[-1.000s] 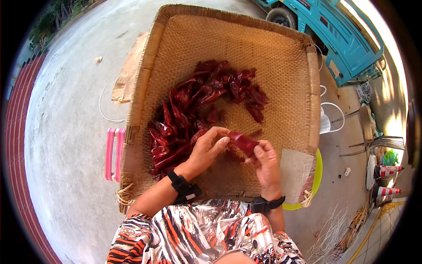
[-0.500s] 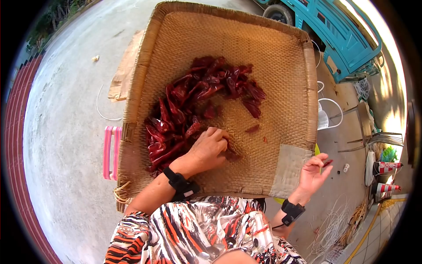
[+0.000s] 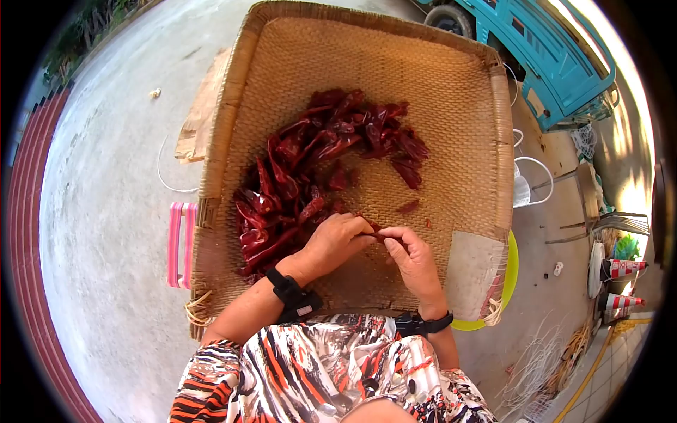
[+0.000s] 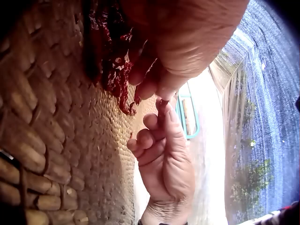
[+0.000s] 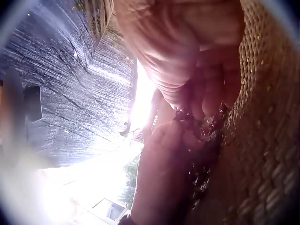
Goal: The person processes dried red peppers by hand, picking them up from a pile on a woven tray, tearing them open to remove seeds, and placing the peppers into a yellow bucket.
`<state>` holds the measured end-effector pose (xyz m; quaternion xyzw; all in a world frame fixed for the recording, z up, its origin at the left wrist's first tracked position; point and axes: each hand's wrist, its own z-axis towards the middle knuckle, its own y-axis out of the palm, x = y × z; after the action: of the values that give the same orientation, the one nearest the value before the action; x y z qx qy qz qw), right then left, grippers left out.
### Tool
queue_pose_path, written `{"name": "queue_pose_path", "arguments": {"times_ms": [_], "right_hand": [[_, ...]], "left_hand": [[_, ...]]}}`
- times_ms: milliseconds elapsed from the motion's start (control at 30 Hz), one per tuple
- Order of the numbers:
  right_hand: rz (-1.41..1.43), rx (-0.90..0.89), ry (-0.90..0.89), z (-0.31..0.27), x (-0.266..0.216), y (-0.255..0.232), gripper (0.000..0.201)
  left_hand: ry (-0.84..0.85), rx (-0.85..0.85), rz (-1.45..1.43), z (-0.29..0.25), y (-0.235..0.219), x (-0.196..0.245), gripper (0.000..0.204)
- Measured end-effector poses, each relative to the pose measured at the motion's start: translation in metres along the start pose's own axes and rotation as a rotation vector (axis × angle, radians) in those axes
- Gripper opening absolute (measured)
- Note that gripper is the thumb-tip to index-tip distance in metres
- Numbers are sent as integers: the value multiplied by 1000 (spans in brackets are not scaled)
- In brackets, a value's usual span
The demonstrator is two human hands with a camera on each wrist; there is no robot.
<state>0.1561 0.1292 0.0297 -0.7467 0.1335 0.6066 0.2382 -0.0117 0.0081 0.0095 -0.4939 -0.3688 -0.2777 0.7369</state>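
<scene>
Both hands meet over the near part of a shallow woven basket (image 3: 395,42), pinching a dark red dried chili pepper (image 3: 376,233) between them. Fingers and thumb of the left hand (image 3: 333,243) hold its left end, and the right hand (image 3: 416,264) pinches the other end between thumb and forefinger. Beside the left hand, a heap of glossy dried chili peppers (image 3: 282,176) curves up the basket's left and middle. In the left wrist view the right hand (image 4: 166,164) reaches up to the left fingertips; the hands cover most of the held pepper.
A loose pepper piece (image 3: 408,206) lies right of the heap. The basket's near right corner has a pale patch (image 3: 472,271), with a yellow-green basin (image 3: 511,275) beneath. A pink striped stool (image 3: 182,243) stands left, a white bucket (image 3: 520,190) right, a blue cart (image 3: 557,63) beyond.
Half a second ago the right hand was out past the basket's right edge with a small dark red piece at its fingers. It has come back in to meet the left hand at the pepper.
</scene>
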Motion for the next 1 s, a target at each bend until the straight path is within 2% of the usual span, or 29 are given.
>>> {"name": "queue_pose_path", "arguments": {"times_ms": [133, 167, 233, 267, 333, 400, 467, 567, 633, 733, 833, 900, 967, 1000], "right_hand": [[343, -81, 132, -2, 6, 0, 24], [393, -55, 150, -4, 3, -3, 23], [499, 0, 185, -9, -3, -9, 22], [533, 103, 152, -11, -1, -14, 22], [597, 306, 87, -14, 8, -32, 21], [989, 473, -14, -20, 14, -58, 19], [1368, 431, -251, -31, 22, -93, 19], [1658, 369, -487, -55, 43, -144, 22], [1610, 480, -576, -65, 37, -148, 23], [1581, 516, -437, -67, 25, -136, 24], [1250, 403, -215, -46, 27, -101, 26], [790, 416, -35, -29, 7, -58, 23], [442, 262, 78, -11, 2, -31, 22], [356, 219, 85, -4, 3, -19, 22]], "left_hand": [[-218, -93, -461, -2, -2, 6, 14], [-281, -108, -589, -3, -3, 10, 15], [-131, 34, -357, 0, -10, 16, 20], [-56, 103, -240, 1, -12, 17, 22], [-2, 93, -16, 3, -11, 7, 25], [56, 83, 150, 3, -5, -1, 27], [120, 68, 256, 2, 1, -4, 27], [89, -8, 440, -2, 6, -2, 26], [103, -16, 446, -2, 8, -6, 26], [104, 13, 423, -2, 11, -13, 26], [67, 52, 345, -1, 10, -10, 23], [48, 52, 292, 0, 9, -9, 20], [41, 32, 251, 1, 7, -11, 18], [56, 55, 223, 1, 6, -11, 18]]}}
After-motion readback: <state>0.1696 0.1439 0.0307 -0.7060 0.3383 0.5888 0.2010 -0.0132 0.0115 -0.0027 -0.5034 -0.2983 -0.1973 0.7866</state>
